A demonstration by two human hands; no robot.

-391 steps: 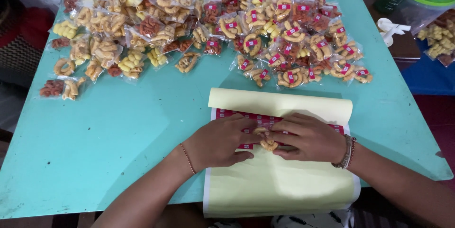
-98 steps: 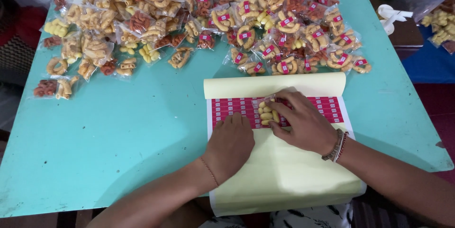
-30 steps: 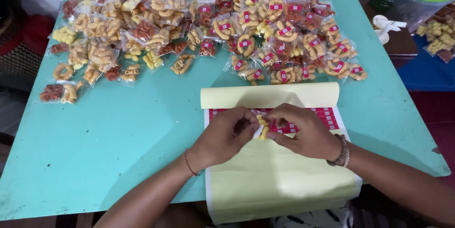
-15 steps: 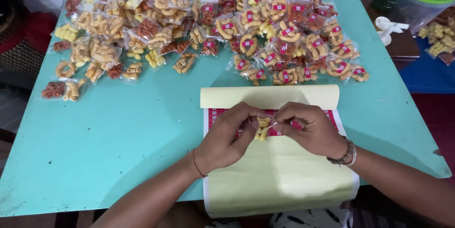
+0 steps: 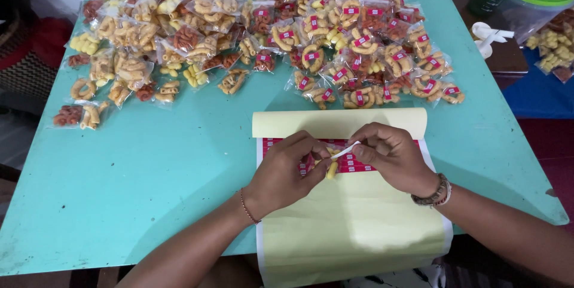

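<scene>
Head view: both hands meet over a yellow sticker sheet (image 5: pixel 359 228) lying at the near edge of a turquoise table (image 5: pixel 167 174). Left hand (image 5: pixel 286 171) is closed around a small snack packet (image 5: pixel 330 165), holding it just above the sheet's strip of red stickers (image 5: pixel 359 165). Right hand (image 5: pixel 391 155) is pinched on a thin white strip at the packet's top, probably a sticker, too small to tell for sure. The hands touch at the packet, fingers curled, neither open. The sheet's top part is folded back, showing the red rows under the hands. Right wrist wears a beaded bracelet (image 5: pixel 436 189), left wrist a thin cord. Far side of the table: a pile of plain snack packets (image 5: pixel 155 25) on the left, a pile of packets with red stickers (image 5: pixel 359 37) on the right, touching in the middle. White clip-like thing (image 5: pixel 487 35) off the right edge.
</scene>
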